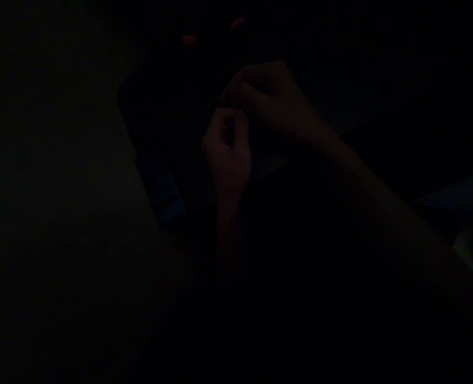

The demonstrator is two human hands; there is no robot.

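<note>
The scene is very dark. Near the middle, my left hand (229, 146) is closed, its thumb and forefinger brought together in a pinch. Just above and to the right, my right hand (262, 93) is closed too, the fingertips pinched and close to the left hand's fingertips. Whatever lies between the fingers is too small or too dark to make out. Both hands are over a dark surface (160, 117) with a rounded corner at the left.
A bluish flat patch (162, 186) lies at the dark surface's left edge. Two small orange things (189, 40) show faintly at the top. A pale thing (466, 250) and a bluish strip (460, 189) are at the right. Dim floor or ground (52, 160) spreads at the left.
</note>
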